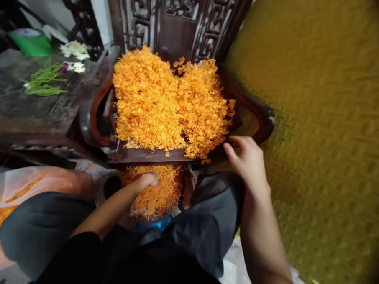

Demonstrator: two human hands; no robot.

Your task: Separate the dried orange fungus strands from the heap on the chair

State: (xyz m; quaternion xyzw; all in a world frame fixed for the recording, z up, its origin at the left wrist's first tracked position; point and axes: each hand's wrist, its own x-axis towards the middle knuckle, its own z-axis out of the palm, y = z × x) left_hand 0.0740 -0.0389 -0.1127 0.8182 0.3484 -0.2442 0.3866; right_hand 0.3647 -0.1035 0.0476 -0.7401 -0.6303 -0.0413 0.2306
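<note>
Two big heaps of small orange blossoms (150, 102) lie side by side on the seat of a dark carved wooden chair (146, 155). Below the seat front, between my knees, is a lower pile of thin orange flower pieces (163, 191), with something blue under it. My left hand (149, 179) reaches into this lower pile, and its fingers are hidden there. Near the right front corner of the seat, just right of the blossoms, my right hand (245, 154) has thumb and forefinger apart, with nothing visible between them.
On the dark table (12, 108) at left are a green tape roll (31, 42), green stems (47, 81) and white flowers (75, 50). A plastic bag with orange contents (37, 184) lies beside my left knee. A yellow-olive textured surface (327, 132) rises at right.
</note>
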